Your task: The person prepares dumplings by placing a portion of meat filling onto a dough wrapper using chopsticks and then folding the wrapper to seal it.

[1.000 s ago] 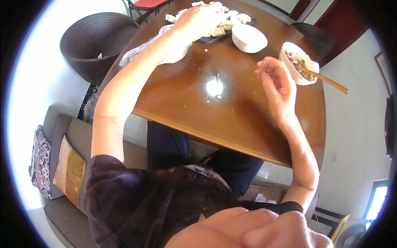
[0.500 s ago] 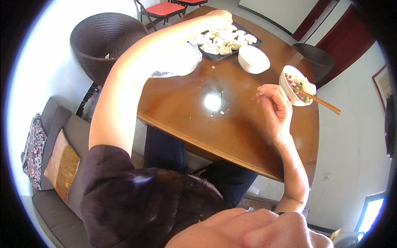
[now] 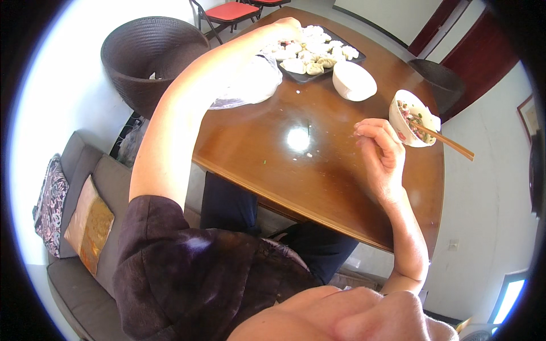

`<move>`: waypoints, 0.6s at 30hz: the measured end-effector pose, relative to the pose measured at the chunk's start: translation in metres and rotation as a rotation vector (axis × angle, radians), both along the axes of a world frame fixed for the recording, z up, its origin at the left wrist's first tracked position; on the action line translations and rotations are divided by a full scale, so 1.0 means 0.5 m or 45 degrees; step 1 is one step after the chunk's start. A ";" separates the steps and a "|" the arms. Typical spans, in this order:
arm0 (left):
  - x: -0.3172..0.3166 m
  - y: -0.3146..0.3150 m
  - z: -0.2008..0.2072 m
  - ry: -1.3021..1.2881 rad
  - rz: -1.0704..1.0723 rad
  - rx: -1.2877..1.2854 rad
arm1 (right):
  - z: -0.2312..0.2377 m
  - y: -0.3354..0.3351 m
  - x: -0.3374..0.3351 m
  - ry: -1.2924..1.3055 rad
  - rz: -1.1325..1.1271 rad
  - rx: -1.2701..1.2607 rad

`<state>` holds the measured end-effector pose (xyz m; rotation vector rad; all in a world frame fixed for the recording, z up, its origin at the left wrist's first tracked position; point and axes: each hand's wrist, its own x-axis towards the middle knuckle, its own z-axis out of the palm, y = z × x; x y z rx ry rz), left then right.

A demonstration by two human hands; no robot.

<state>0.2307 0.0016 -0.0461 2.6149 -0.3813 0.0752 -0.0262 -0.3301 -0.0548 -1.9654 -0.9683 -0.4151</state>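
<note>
a glossy brown wooden worktop (image 3: 335, 170) fills the middle of the room, with a bright spot of light glaring off its top. to the left stands a dark woven tub chair (image 3: 151, 59) on a pale floor (image 3: 62, 96); beyond it, a folding chair with a red seat (image 3: 227, 10). a grey sofa (image 3: 99, 187) carries a gold cushion (image 3: 88, 224) and a patterned one (image 3: 48, 204). dark red doors (image 3: 472, 40) break the white wall at the right.
</note>
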 end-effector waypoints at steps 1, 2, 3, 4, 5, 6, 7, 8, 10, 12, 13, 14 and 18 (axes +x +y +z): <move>0.001 0.004 0.001 0.017 0.000 -0.025 | -0.001 -0.001 0.001 -0.001 0.002 -0.001; -0.001 0.012 0.000 0.029 -0.001 -0.053 | -0.003 -0.002 0.004 0.008 -0.003 0.005; 0.001 0.019 0.006 0.041 0.010 -0.070 | -0.003 -0.003 0.007 0.017 -0.010 0.011; 0.001 0.024 0.008 0.028 0.025 -0.082 | -0.003 -0.003 0.008 0.015 -0.005 0.012; -0.008 0.023 0.008 0.007 0.036 -0.095 | -0.003 -0.006 0.008 0.025 -0.006 0.018; -0.019 0.022 0.009 -0.050 0.057 -0.095 | -0.003 -0.007 0.008 0.034 -0.008 0.025; -0.032 0.022 0.011 -0.109 0.081 -0.096 | -0.001 -0.008 0.007 0.033 -0.007 0.027; -0.048 0.028 0.011 -0.222 0.134 -0.094 | -0.002 -0.004 0.006 0.029 0.004 0.019; -0.053 0.053 0.004 -0.355 0.129 -0.191 | 0.001 0.007 0.005 0.026 0.035 0.020; -0.109 0.042 0.016 -0.462 0.107 -0.292 | -0.001 0.012 0.006 -0.015 0.054 0.009; -0.198 -0.030 0.069 -0.251 0.197 -0.340 | -0.005 -0.004 0.008 -0.002 0.034 -0.004; -0.263 -0.053 0.097 -0.050 0.322 -0.377 | -0.007 -0.004 0.009 -0.016 0.026 -0.020; -0.297 -0.014 0.063 -0.456 0.092 0.068 | 0.000 -0.004 0.001 0.026 0.019 0.023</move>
